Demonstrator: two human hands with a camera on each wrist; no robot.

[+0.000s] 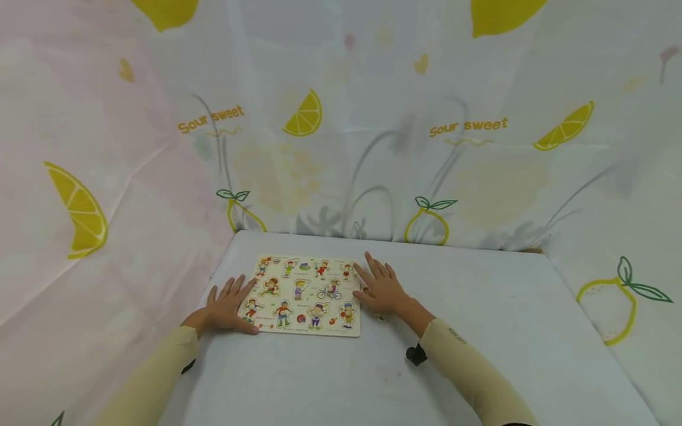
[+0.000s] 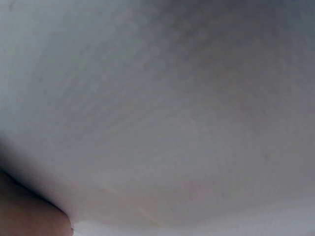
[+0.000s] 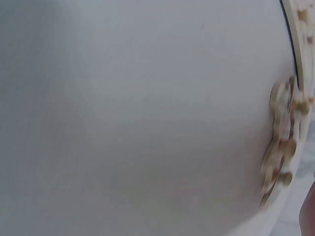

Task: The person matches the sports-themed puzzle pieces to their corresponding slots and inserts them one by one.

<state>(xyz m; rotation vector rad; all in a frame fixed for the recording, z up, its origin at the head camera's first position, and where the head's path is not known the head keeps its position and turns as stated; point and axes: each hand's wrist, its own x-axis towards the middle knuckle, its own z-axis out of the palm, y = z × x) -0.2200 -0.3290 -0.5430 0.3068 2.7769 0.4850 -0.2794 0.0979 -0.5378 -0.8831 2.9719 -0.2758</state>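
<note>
A cream wooden peg puzzle board (image 1: 330,332) with several colourful sports figures lies flat on the white table. My left hand (image 1: 225,307) rests at its left edge with fingers spread and the thumb by the lower left corner. At the right edge, my right hand (image 1: 385,291) has its fingers extended, index finger and thumb reaching to the board's rim. Partly hidden beneath that hand are loose puzzle pieces (image 1: 380,318). The right wrist view shows these knobbed pieces (image 3: 283,130) clustered beside the board. Only a blurred bit of the left hand (image 2: 34,219) appears in the left wrist view.
A white cloth covers the table (image 1: 479,331), stretching to the right of the board and in front of it. Behind and at both sides hangs a lemon-printed curtain (image 1: 341,171). A small black object (image 1: 416,354) is at the right sleeve's cuff.
</note>
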